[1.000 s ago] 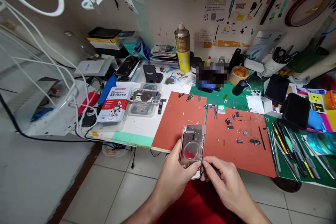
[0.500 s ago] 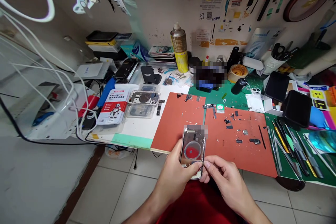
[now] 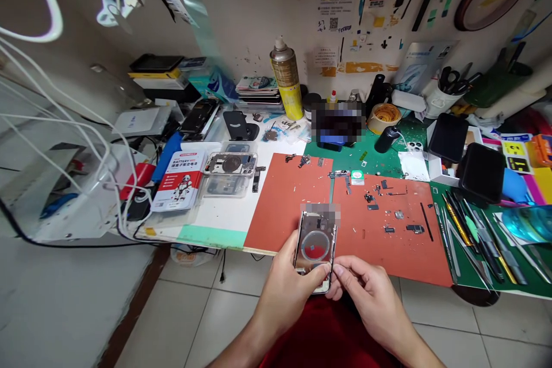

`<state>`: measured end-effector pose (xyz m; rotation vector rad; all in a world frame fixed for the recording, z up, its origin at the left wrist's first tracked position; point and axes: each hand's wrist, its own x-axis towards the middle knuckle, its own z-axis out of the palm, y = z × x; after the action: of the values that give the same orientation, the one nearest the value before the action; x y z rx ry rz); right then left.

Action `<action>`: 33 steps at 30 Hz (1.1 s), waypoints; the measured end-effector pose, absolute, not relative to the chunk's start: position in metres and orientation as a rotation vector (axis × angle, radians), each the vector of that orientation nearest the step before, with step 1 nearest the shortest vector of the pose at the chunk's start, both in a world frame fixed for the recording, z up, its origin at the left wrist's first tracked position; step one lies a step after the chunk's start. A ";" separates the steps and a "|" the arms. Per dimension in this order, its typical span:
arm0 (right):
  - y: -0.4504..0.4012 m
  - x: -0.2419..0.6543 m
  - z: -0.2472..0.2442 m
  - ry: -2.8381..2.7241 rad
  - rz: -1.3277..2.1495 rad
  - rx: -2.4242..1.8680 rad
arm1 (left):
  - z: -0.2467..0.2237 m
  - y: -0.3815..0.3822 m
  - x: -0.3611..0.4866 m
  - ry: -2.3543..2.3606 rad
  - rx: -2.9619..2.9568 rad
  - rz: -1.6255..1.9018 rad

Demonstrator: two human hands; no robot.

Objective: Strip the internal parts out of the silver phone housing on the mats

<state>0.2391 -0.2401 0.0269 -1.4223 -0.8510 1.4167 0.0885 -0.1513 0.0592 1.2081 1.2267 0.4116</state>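
Note:
An opened phone housing (image 3: pixel 315 246) with a pale ring inside is held tilted over my lap, just off the bench's front edge. My left hand (image 3: pixel 290 276) wraps round its left side, the thumb lying across the lower inside. At the lower right edge of the housing, my right hand (image 3: pixel 364 287) is pinched, thumb against fingers. Whether a small part sits in that pinch is hidden. Behind the housing, small phone parts (image 3: pixel 371 200) lie scattered on the reddish-brown mat (image 3: pixel 297 207).
Tweezers and screwdrivers (image 3: pixel 478 241) lie at the right. A battery box (image 3: pixel 180 179) and another phone housing (image 3: pixel 230 163) rest on the left. At the back stand a spray can (image 3: pixel 287 80), a tape roll (image 3: pixel 385 118) and a black stand (image 3: pixel 236 125). White cables (image 3: pixel 101 149) hang at the left.
The view has shifted slightly, so the bench things sit a little further left. Both hands keep the same hold at the phone housing.

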 end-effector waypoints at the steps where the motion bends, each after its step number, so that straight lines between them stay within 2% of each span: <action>1: -0.240 0.240 0.027 -0.862 1.417 -1.424 | 0.058 -0.151 0.088 1.225 1.207 0.412; 25: -0.236 0.231 0.020 -0.701 1.436 -1.397 | 0.057 -0.149 0.091 1.237 1.254 0.452; 33: -0.239 0.224 0.015 -0.770 1.348 -1.441 | 0.056 -0.152 0.090 1.254 1.293 0.451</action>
<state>0.2243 -0.2394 0.0148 -1.4411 -0.7695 1.3485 0.0899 -0.1521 0.0564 1.2930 1.2543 0.4511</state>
